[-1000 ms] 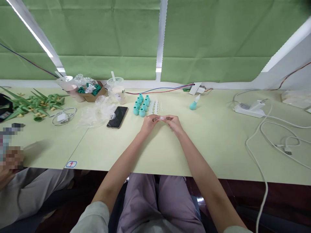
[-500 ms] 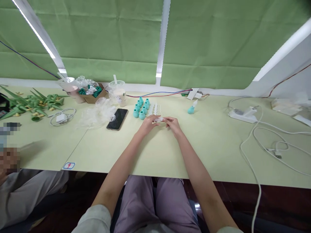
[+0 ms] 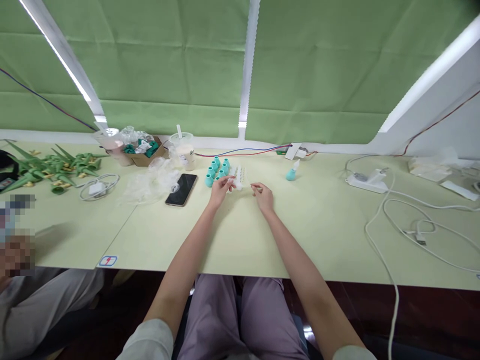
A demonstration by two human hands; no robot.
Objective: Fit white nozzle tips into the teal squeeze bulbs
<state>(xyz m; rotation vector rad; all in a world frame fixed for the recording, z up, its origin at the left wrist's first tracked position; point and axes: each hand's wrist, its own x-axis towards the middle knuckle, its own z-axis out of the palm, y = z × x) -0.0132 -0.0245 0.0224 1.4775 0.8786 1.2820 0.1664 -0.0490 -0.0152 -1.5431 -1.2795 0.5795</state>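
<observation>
My left hand (image 3: 222,192) is closed around a small translucent white nozzle (image 3: 237,184), held by its fingertips just above the table. A short gap to the right of it, my right hand (image 3: 263,197) has thumb and forefinger pinched together. Whatever sits in that pinch is too small to make out. Several teal rubber bulbs (image 3: 212,171) stand in two rows beyond my left hand, their openings up. Beside them lie rows of small white pieces (image 3: 240,173), partly behind my fingers. Farther right, a teal bulb with a white nozzle fitted (image 3: 291,173) stands by itself.
Left of my hands are a black phone (image 3: 181,190), crumpled clear plastic bags (image 3: 150,184), drink cups (image 3: 185,153) and a cardboard box (image 3: 148,159). A white power strip (image 3: 366,183) with loose cables lies right. A co-worker's hand (image 3: 17,255) shows at far left.
My hands have come apart. The left moved slightly left with the white nozzle, and the right drew away from it with its fingertips pinched. The view shifted a little.
</observation>
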